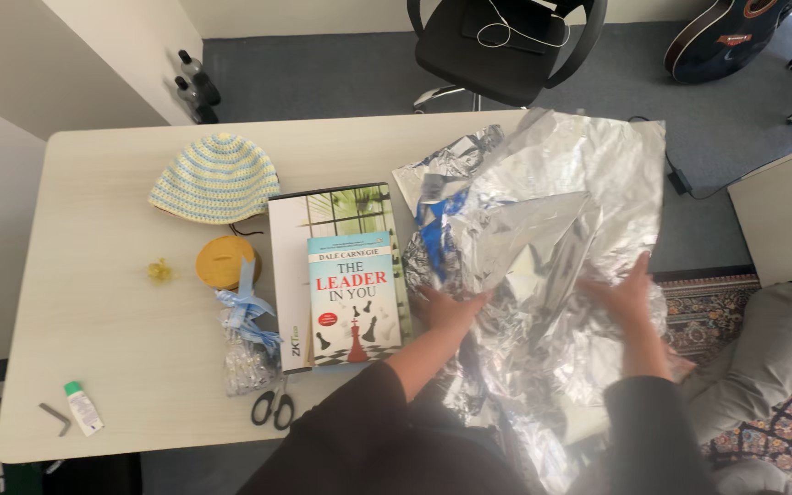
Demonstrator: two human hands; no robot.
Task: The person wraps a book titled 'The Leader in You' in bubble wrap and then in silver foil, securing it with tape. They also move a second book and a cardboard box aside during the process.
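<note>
A large crinkled sheet of silver foil wrap (543, 220) is lying over the right end of the pale surface (103, 302), spilling past its near edge. To flatten it well, the palms should be pressing outward from the middle — gently, since foil tears at creases. The left hand (451, 307) is resting open, fingers spread, on the sheet's left part; the right hand (630, 295) is lying open and flat on its right part. Just left, a paperback book (355, 298) is sitting on a white box (291, 275); scissors (273, 405) are lying nearer the edge.
</note>
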